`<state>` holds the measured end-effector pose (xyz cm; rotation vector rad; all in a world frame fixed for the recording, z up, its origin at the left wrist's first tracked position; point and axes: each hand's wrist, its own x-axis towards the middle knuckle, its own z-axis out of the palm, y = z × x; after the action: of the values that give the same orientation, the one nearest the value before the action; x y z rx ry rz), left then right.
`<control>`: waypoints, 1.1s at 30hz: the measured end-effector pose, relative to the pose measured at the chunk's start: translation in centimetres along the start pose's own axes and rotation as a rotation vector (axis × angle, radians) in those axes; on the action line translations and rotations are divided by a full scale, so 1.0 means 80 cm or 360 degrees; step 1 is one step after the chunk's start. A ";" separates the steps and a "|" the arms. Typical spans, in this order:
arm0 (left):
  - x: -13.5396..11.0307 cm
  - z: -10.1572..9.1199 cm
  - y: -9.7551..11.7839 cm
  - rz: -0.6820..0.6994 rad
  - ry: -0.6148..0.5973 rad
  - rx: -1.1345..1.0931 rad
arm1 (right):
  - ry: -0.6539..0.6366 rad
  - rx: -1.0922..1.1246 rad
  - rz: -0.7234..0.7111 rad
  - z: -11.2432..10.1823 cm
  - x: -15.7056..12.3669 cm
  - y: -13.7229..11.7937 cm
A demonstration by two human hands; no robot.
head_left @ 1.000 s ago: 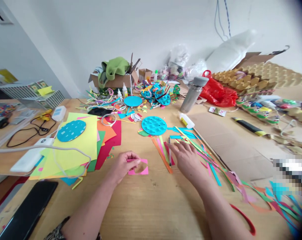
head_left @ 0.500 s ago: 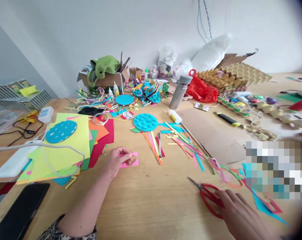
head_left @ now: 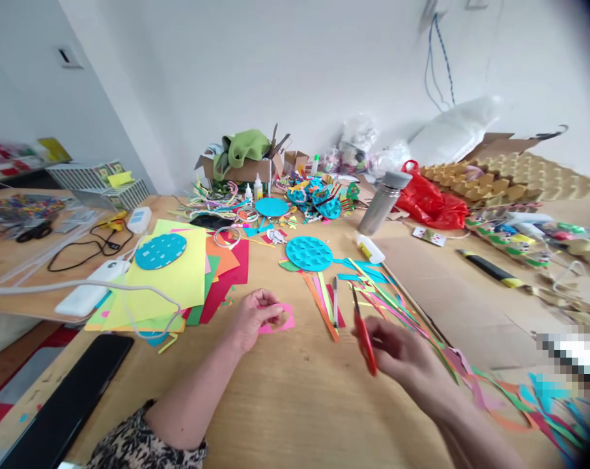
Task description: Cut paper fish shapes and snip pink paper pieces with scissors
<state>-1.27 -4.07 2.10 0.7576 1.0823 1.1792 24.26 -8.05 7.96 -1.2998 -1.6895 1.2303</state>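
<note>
My left hand (head_left: 252, 320) is low over the table, thumb and fingers pinched on a small pink piece of paper (head_left: 288, 317). A rounded tan patch shows in the paper beside my fingertips; whether it is a hole or another piece, I cannot tell. My right hand (head_left: 405, 352) grips red-handled scissors (head_left: 364, 340), raised on edge with the blades pointing away from me. Between the hands and farther back lie a pen (head_left: 335, 303) and an orange paper strip (head_left: 322, 309). Behind them is a blue dimpled disc (head_left: 309, 254).
Stacked coloured paper (head_left: 192, 273) lies at the left, above a black phone (head_left: 70, 404). Thin paper strips (head_left: 422, 319) run along the cardboard sheet (head_left: 436, 286) at right. A grey bottle (head_left: 380, 205) and a glue bottle (head_left: 370, 249) stand and lie farther back.
My right hand has lifted the scissors from the table at right and brought them left, turning them upward. The left hand keeps its pinch on the pink paper. The view has shifted left.
</note>
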 end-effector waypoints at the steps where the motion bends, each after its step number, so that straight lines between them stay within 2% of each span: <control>1: -0.001 0.001 0.001 -0.0008 -0.0003 -0.0027 | 0.0049 0.0142 -0.0057 0.016 0.022 -0.008; 3: -0.002 0.002 0.003 -0.0033 -0.0004 -0.0072 | 0.0177 0.0296 -0.0060 0.046 0.058 -0.012; 5: -0.003 0.002 0.005 -0.0061 0.0008 -0.0105 | 0.0330 0.0353 -0.0038 0.071 0.078 -0.003; 6: -0.003 0.002 0.005 -0.0071 0.0013 -0.0118 | 0.0351 0.0348 -0.0059 0.080 0.083 0.004; 9: -0.003 0.001 0.005 -0.0090 0.0016 -0.0135 | 0.0219 0.0314 -0.0085 0.096 0.079 0.023; 13: -0.004 0.002 0.002 -0.0074 -0.0012 -0.0089 | 0.0105 0.0284 -0.0021 0.102 0.068 0.024; 17: -0.006 0.004 0.000 -0.0094 -0.0051 -0.0065 | 0.0104 0.0248 0.0072 0.106 0.067 0.021; 24: -0.008 0.002 0.003 -0.0144 -0.0187 0.0170 | 0.0104 0.0274 0.0042 0.102 0.068 0.025; 30: -0.007 -0.004 -0.005 -0.0167 -0.0422 0.0267 | 0.0062 0.0334 0.0094 0.105 0.068 0.024; 33: -0.006 -0.006 -0.009 -0.0133 -0.0422 0.0253 | 0.0059 0.0274 0.0028 0.105 0.066 0.024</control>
<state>-1.51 -4.76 1.41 0.9541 0.9827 0.9001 15.84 -5.21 3.14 -1.2278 -1.5135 1.3230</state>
